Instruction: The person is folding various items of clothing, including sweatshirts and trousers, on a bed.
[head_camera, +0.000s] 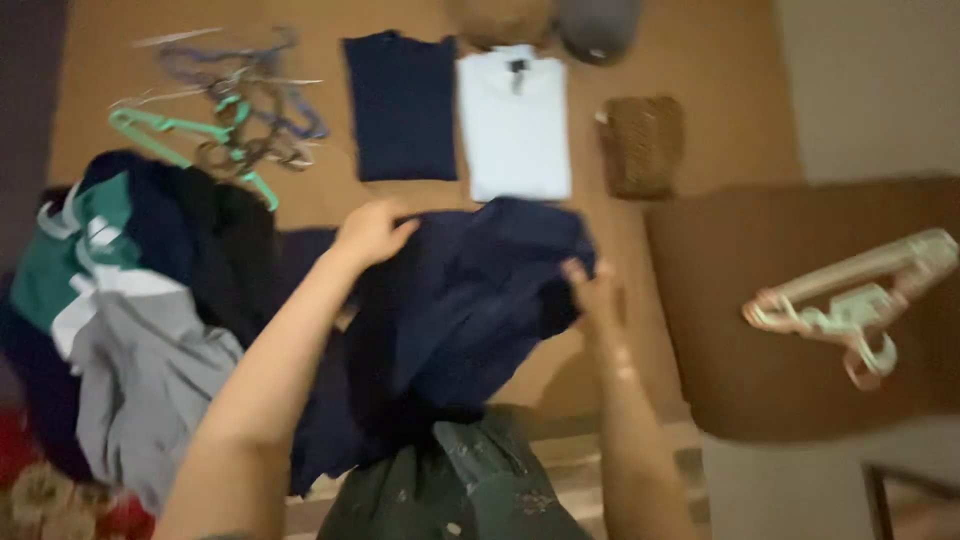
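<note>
Two hands grip navy garment: left hand top edge, right hand right edge; bare brown surface beyond.

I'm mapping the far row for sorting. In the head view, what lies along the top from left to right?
Tangle of hangers → folded navy garment → folded white shirt → folded brown knit.
</note>
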